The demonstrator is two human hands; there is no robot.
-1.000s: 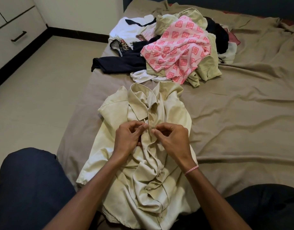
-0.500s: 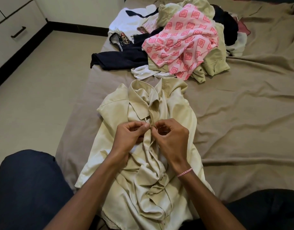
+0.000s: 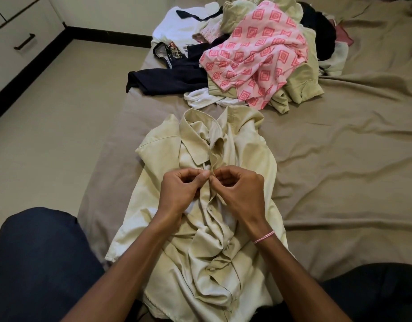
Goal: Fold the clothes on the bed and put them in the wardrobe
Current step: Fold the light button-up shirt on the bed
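Bed [image 3: 339, 163]: left hand [image 3: 179, 194], right hand [image 3: 243, 194] pinch shirt [image 3: 249, 147] placket; hem cropped.

Bare forearms [image 3: 140, 263] — pink-and-white braided wristband [image 3: 264, 237] on the right wrist — dark navy trousers [image 3: 37, 263].

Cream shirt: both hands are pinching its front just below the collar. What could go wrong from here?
1. The left hand and right hand pinch the cream shirt at one spot while its lower front lies bunched; folding it like that would likely set creases.
2. One hem corner lies near the floor-side edge of the bed and might slide off if tugged.
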